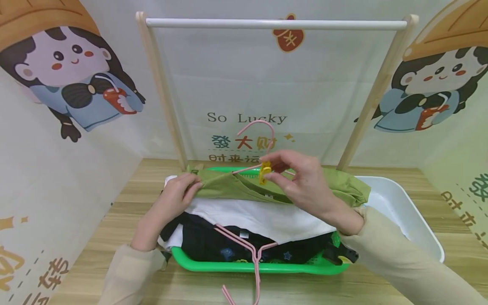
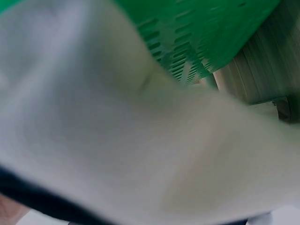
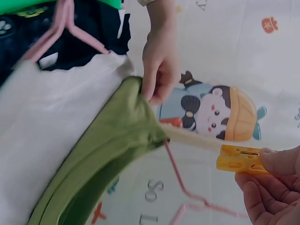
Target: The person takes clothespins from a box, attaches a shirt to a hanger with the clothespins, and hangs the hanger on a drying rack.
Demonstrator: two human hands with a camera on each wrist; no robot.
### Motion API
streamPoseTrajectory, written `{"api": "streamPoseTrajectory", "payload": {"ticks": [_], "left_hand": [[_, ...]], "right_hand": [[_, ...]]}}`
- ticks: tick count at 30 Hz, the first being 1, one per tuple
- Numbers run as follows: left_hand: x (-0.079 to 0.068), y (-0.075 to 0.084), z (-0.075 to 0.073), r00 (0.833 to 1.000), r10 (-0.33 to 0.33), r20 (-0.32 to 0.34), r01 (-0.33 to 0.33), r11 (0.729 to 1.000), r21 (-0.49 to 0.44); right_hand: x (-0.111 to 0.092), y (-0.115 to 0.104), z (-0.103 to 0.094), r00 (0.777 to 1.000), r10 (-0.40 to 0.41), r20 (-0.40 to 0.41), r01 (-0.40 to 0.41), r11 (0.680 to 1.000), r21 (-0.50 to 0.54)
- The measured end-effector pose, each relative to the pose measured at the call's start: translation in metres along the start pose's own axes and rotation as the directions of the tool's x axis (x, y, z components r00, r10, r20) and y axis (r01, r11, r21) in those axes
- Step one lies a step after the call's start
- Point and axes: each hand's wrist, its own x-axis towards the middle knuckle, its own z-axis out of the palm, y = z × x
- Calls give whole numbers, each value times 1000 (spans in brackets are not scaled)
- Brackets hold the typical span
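Note:
My right hand (image 1: pixel 306 184) pinches a yellow clothespin (image 1: pixel 264 173) between thumb and fingers, in front of the neck of a pink hanger (image 1: pixel 273 134). The hanger's arms run into the neckline of a green shirt (image 1: pixel 217 181). With thumb and fingers my left hand (image 1: pixel 178 194) grips that shirt by its left shoulder. In the right wrist view the clothespin (image 3: pixel 238 158) stands apart from the fabric, and the left hand (image 3: pixel 161 65) holds the shirt's corner. Pale blurred cloth (image 2: pixel 140 140) fills most of the left wrist view.
A green basket (image 1: pixel 213 267) holds a white garment (image 1: pixel 244 214) and a black garment (image 1: pixel 202 241) with pink hangers (image 1: pixel 255 271). Black clips (image 1: pixel 339 254) sit at its right edge. Behind stands a wooden rack with a white rail (image 1: pixel 274 24). A white tray (image 1: pixel 415 216) lies at right.

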Motion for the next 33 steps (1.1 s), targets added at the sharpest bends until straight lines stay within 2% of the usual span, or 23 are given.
{"api": "streamPoseTrajectory", "payload": {"ticks": [7, 15, 20, 33], "left_hand": [[-2, 0, -1, 1000, -20, 10, 20, 1000, 6], [-2, -1, 0, 1000, -3, -1, 3, 1000, -8], [-1, 0, 0, 1000, 2, -1, -2, 1000, -13], [0, -1, -2, 999, -36, 31, 36, 999, -18]], "right_hand": [[27, 5, 42, 996, 13, 88, -23, 992, 122], [45, 14, 77, 985, 72, 158, -90, 990, 107], [47, 21, 87, 977, 109, 182, -122, 990, 67], [47, 33, 93, 954, 141, 266, -141, 990, -21]]}}
